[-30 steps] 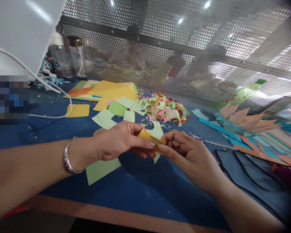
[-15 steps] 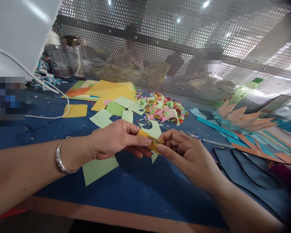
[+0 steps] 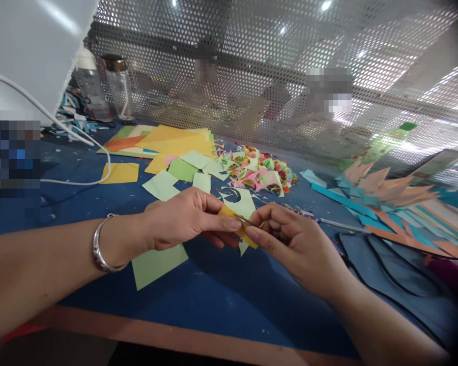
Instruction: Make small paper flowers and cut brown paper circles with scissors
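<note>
My left hand (image 3: 183, 218) pinches a small folded piece of orange-yellow paper (image 3: 239, 226) between thumb and fingers, just above the blue table mat (image 3: 221, 290). My right hand (image 3: 293, 244) is closed around small scissors (image 3: 252, 221), whose blades meet the paper's edge; most of the scissors are hidden inside the fingers. A silver bracelet (image 3: 101, 248) circles my left wrist. Pale green paper squares (image 3: 158, 262) lie under and around my hands.
A heap of colourful cut scraps (image 3: 259, 173) sits behind my hands, with yellow and orange sheets (image 3: 168, 142) to its left. Teal and orange strips (image 3: 389, 203) lie at right. A clear bottle (image 3: 120, 89), a white cable (image 3: 80, 142) and a perforated metal screen (image 3: 275, 76) stand beyond.
Both hands stay together on the paper, with only slight shifts; the paper has turned a little between my fingers.
</note>
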`<state>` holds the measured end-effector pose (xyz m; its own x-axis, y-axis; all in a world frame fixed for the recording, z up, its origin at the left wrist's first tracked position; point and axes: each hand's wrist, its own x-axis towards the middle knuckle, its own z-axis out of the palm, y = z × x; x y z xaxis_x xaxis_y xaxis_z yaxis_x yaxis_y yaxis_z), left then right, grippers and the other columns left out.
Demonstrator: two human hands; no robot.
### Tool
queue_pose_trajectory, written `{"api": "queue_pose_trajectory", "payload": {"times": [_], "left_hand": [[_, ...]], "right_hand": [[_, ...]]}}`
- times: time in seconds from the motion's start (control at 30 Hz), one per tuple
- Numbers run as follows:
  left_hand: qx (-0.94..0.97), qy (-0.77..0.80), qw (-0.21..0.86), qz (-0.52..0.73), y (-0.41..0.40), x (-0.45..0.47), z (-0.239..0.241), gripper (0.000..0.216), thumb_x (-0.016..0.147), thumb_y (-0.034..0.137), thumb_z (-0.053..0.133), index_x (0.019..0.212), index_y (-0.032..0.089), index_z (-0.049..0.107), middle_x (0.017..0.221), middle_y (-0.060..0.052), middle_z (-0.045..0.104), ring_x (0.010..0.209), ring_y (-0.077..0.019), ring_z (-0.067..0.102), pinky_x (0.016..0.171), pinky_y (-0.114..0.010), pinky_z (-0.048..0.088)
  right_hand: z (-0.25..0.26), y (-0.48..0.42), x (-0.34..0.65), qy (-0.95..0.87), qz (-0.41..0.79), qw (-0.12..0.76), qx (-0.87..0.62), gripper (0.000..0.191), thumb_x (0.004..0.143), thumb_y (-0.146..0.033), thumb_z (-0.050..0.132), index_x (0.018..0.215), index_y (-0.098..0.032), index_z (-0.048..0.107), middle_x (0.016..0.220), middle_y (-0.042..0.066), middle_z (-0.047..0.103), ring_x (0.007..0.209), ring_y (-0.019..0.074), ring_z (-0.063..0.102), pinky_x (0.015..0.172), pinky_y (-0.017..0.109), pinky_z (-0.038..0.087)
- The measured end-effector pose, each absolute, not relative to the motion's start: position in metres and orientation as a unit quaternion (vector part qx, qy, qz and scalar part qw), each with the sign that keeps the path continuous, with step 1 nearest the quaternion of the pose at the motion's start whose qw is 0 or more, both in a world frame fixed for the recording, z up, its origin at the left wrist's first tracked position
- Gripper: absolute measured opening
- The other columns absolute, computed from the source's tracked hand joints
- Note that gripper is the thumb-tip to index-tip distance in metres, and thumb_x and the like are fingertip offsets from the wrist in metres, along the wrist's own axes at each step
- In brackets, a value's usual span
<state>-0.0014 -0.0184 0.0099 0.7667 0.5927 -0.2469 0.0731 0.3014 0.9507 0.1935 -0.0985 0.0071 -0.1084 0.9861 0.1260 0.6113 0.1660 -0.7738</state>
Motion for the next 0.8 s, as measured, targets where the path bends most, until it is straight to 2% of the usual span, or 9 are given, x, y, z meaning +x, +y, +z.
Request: {"api": "queue_pose_trajectory", "payload": {"times": [0.8], "left_hand": [[0.574,0.275,0.757,0.148,-0.0157,-0.0034,0.007,0.026,0.071,0.038,0.085,0.078,0.014,0.077,0.072,-0.002,0.076,0.072,-0.0103,0.072,0.066,-0.016,0.057]], "right_hand": [[0.0045,-0.0996,0.1947,-0.697,0.286,0.324,-0.573,0.025,0.092,-0.044,0.058,0.086,-0.019,0.058,0.06,-0.005,0.048,0.051,0.0093,0.04,0.045,0.022,0.032]]}}
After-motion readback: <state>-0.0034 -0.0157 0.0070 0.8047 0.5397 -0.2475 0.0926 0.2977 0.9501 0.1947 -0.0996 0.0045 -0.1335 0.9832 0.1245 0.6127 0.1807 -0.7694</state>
